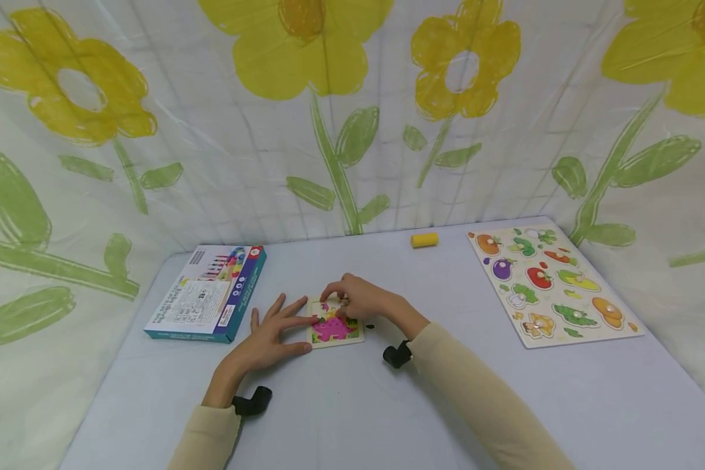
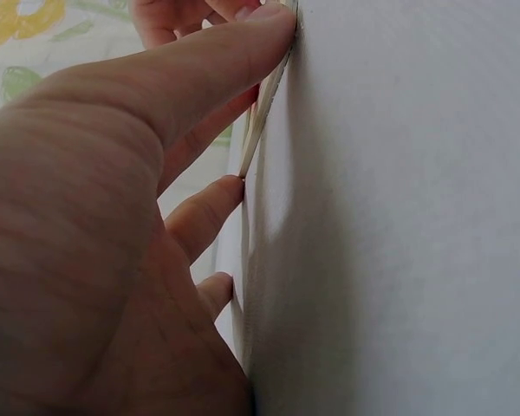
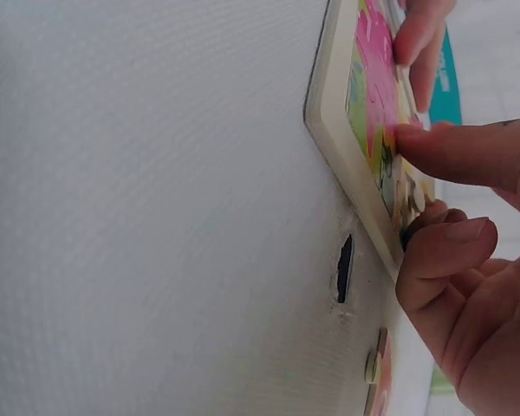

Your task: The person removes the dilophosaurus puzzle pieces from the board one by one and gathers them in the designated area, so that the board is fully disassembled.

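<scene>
A small wooden jigsaw puzzle [image 1: 336,331] with a pink picture and pale frame lies mid-table. My left hand [image 1: 268,341] is at its left side, fingers spread; the thumb and a fingertip touch the frame, as the left wrist view [image 2: 113,199] also shows. Over the puzzle's upper right, my right hand [image 1: 358,299] bends its index finger and thumb down around a puzzle piece [image 3: 419,199]. The right wrist view shows the thumb [image 3: 433,147] on the picture and the other fingers curled at the corner. Those fingers partly hide the piece.
A boxed set [image 1: 202,294] lies at the left. A yellow cylinder [image 1: 425,240] is near the back edge. On the right lies a vegetable peg board [image 1: 555,284]. A small dark slit or mark [image 3: 344,269] shows in the tablecloth beside the puzzle.
</scene>
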{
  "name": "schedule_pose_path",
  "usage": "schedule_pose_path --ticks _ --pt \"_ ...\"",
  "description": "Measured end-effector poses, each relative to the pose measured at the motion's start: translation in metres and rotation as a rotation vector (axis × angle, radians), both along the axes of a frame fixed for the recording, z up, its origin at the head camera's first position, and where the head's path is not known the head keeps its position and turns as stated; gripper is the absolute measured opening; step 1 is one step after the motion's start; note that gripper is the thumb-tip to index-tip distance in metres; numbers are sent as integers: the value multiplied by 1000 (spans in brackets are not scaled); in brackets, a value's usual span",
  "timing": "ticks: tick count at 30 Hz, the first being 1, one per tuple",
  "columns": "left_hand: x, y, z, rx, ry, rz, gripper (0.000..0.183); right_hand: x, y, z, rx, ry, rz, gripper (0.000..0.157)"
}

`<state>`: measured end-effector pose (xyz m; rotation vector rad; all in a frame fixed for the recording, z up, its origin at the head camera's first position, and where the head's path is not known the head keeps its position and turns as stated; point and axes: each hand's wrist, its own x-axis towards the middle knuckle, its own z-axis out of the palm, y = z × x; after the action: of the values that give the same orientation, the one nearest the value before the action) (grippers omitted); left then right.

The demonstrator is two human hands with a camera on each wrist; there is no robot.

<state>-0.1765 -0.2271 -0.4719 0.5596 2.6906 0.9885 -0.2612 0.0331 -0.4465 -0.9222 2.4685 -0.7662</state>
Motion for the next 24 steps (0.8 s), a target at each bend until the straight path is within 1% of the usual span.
schedule_pose_path --ticks 4,9,12,16,24 --pt "0 0 0 -6 2 3 52 -1 1 -3 -36 -6 -24 37" --pt "0 1 0 -11 3 6 53 -3 4 -6 -105 15 -65 23" --pt "0 1 0 -11 1 7 53 -3 5 -6 -128 35 -82 21" --pt "0 1 0 -9 0 6 53 -3 6 -6 -145 36 -96 21" --pt "0 1 0 -6 0 9 53 -7 6 -10 -191 -5 -130 22"
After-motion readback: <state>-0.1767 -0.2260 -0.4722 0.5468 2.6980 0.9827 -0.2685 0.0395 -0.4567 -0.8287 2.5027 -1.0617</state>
